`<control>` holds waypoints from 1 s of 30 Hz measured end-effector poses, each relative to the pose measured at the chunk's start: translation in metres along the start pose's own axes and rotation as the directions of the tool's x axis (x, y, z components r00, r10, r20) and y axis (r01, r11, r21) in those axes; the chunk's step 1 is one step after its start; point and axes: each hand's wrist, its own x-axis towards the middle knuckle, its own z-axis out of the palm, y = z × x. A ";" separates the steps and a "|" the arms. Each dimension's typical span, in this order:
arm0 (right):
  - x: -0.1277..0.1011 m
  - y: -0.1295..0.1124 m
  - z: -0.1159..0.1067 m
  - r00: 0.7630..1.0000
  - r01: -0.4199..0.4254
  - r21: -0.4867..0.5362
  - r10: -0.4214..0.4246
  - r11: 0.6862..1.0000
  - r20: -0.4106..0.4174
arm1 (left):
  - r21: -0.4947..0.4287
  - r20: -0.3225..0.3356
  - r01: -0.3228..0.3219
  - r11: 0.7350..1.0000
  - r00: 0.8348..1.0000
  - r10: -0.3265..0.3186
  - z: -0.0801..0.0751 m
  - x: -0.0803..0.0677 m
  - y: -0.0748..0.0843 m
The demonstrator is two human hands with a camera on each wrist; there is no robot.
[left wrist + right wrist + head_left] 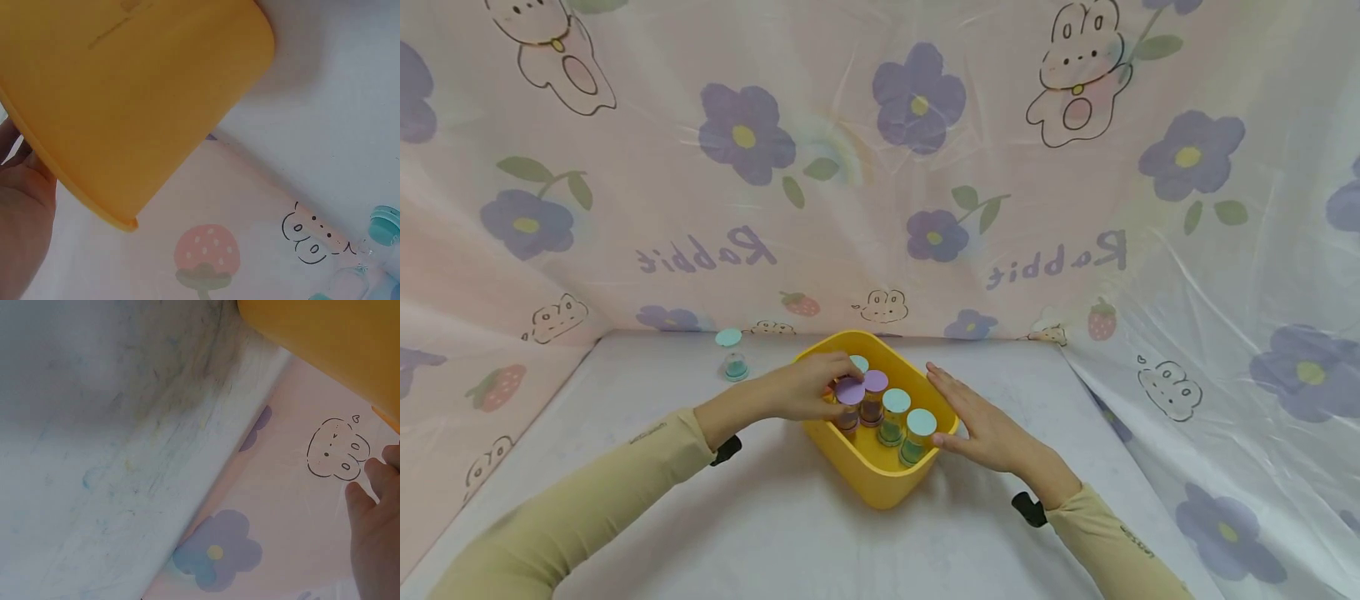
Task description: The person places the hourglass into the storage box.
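Note:
A yellow box (880, 492) stands on the table with several sand timers in it, some with purple ends and some with teal. My left hand (808, 387) reaches over the box's left rim. Its thumb and fingers pinch a purple-ended sand timer (850, 392); another purple-ended timer (875, 383) stands beside that one. Two teal-ended timers (895, 402) stand toward the right corner. My right hand (988, 429) is at the right rim with fingers straight, its thumb close to the nearest teal timer (921, 423). In the left wrist view the box wall hides the left fingertips.
One teal-ended sand timer (733, 354) stands alone on the white table (700, 533), left of the box near the back edge. A patterned curtain (850, 208) with flowers and rabbits hangs behind and at both sides.

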 end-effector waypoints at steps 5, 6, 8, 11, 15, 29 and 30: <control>0.000 0.001 0.000 1.000 0.008 -0.001 -0.008 1.000 -0.004 | 0.034 0.048 -0.039 0.999 0.998 0.038 -0.001 0.006 -0.002; 0.000 0.001 0.000 1.000 0.009 0.000 -0.009 1.000 -0.005 | 0.040 0.060 -0.044 0.998 0.997 0.042 -0.002 0.007 -0.002; 0.000 0.002 0.000 1.000 0.008 0.003 -0.008 1.000 -0.005 | 0.047 0.087 -0.041 0.998 0.996 0.037 -0.003 0.010 -0.001; 0.001 0.002 0.000 1.000 0.006 0.004 -0.006 1.000 -0.003 | 0.055 0.128 -0.026 0.998 0.992 0.018 -0.005 0.014 0.001; 0.001 0.001 0.000 1.000 0.005 0.006 -0.005 1.000 -0.001 | 0.052 0.182 0.017 0.999 0.983 -0.026 -0.006 0.019 0.004; 0.001 0.002 0.001 1.000 0.018 0.007 -0.018 1.000 -0.008 | 0.061 0.263 0.085 0.994 0.960 -0.098 -0.009 0.027 0.003; 0.001 0.002 0.001 1.000 0.020 0.007 -0.019 1.000 -0.009 | 0.064 0.262 0.086 0.994 0.960 -0.099 -0.009 0.027 0.003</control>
